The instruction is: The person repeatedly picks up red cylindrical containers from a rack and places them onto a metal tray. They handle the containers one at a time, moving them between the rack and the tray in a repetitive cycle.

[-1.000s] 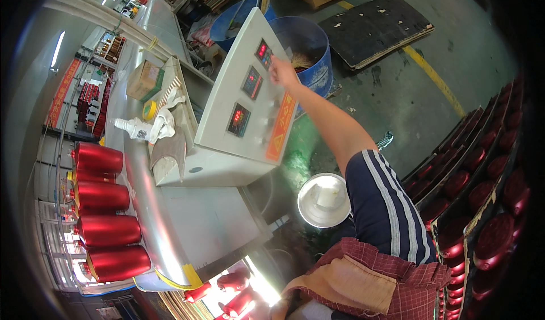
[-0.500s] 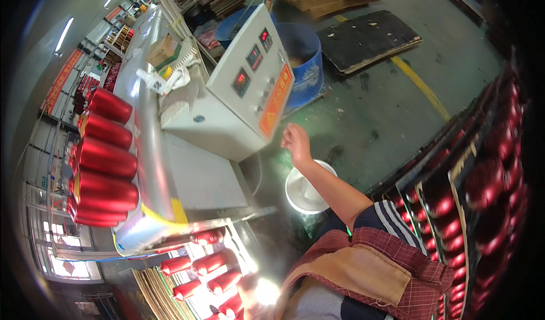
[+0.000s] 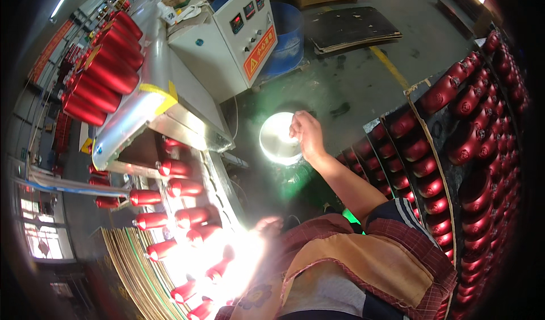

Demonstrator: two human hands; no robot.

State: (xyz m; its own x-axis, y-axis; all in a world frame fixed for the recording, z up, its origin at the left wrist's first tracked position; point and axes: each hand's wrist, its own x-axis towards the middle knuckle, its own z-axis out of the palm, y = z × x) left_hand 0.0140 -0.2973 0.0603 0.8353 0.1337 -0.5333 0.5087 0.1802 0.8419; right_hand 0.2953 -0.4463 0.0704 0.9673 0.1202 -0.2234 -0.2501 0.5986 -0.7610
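Note:
My right hand (image 3: 308, 135) hangs over the right side of a round white bucket (image 3: 263, 140) on the floor. Its fingers are curled together, and whatever they may hold is hidden. Low in the middle, my left hand (image 3: 267, 227) is partly lost in bright glare, so its fingers cannot be made out. Beside it, red metallic bottles (image 3: 185, 187) with small silvery necks lie in rows on a brightly lit rack. The bottles nearest the left hand are washed out by the light.
A grey control cabinet (image 3: 211, 64) stands ahead on a metal machine. Large red bottles (image 3: 110, 69) line its left side. Boards of red bottles (image 3: 431, 183) are stacked at right. Farther off are a blue barrel (image 3: 286, 42) and a dark board (image 3: 357, 30). Stacked boards (image 3: 128, 269) stand lower left.
My view has turned, showing more of the rack and the stacked bottles. My right hand has moved from near the cabinet to over the white bucket. My left hand shows more now.

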